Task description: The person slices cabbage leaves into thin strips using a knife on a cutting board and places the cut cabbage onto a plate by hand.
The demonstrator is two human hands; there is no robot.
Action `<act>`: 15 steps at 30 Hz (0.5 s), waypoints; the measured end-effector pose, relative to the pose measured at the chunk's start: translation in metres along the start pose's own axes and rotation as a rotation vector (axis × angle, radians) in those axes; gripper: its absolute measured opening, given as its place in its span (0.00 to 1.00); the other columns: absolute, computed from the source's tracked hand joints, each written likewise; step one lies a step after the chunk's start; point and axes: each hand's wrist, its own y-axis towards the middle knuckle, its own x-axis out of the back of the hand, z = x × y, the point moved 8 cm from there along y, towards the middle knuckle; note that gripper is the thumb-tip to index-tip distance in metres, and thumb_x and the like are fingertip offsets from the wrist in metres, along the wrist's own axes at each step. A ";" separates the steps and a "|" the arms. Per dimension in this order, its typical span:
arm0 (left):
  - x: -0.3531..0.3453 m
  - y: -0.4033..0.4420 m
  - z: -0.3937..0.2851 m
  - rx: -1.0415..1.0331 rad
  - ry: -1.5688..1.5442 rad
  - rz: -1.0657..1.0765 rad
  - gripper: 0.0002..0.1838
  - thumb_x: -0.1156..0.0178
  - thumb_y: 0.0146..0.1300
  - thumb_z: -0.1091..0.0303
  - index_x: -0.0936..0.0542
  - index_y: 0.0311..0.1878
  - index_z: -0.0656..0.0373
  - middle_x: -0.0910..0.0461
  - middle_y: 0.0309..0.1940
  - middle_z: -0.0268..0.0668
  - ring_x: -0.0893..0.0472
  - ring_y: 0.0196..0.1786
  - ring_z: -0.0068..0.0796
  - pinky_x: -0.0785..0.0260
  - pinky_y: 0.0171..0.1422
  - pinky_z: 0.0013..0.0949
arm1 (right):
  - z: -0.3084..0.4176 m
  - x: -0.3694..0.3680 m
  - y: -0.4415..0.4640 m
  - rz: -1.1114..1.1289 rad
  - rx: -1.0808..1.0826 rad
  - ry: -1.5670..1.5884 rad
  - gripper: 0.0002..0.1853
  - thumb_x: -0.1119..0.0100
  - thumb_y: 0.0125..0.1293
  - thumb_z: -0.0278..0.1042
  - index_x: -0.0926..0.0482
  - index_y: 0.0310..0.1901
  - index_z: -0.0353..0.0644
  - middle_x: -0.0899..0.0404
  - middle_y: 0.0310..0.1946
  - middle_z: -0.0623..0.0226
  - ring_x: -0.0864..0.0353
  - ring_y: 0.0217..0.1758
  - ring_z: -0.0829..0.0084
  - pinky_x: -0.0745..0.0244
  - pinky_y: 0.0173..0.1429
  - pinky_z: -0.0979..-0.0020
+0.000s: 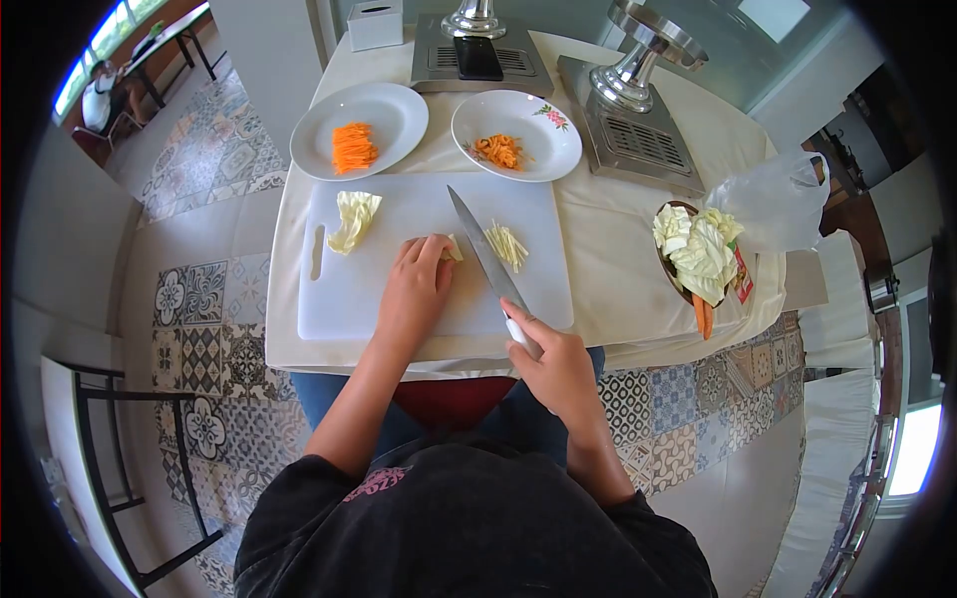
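At the worktop, a person's right grip is clamped round a knife; the left grip bunches over a cabbage piece mid-board. Cabbage shreds lie right of the blade, a cabbage leaf far left on the white cutting board.

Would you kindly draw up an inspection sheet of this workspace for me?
Surface: cream cloth over the table; white cutting board near its front edge.
Job's things: cabbage leaf and cabbage shreds on the board; carrot strips on a plain plate, carrot bits on a flowered plate.
Clutter: tissue box, phone, two metal stands, plastic bag; bowl of cabbage leaves and carrots.
Hands: left hand bent over a small cabbage piece, grip partly hidden; right hand holds the knife.
Cables: nothing seen.
Surroundings: patterned floor tiles; seated person, far upper left.
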 end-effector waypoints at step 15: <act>0.004 -0.002 0.000 -0.026 -0.029 -0.051 0.06 0.36 0.61 0.78 0.18 0.42 0.64 0.15 0.48 0.46 0.19 0.55 0.50 0.25 0.60 0.45 | 0.009 -0.007 0.000 0.124 -0.091 0.321 0.29 0.45 0.74 0.28 0.34 0.76 0.44 0.20 0.29 0.60 0.26 0.27 0.75 0.25 0.41 0.71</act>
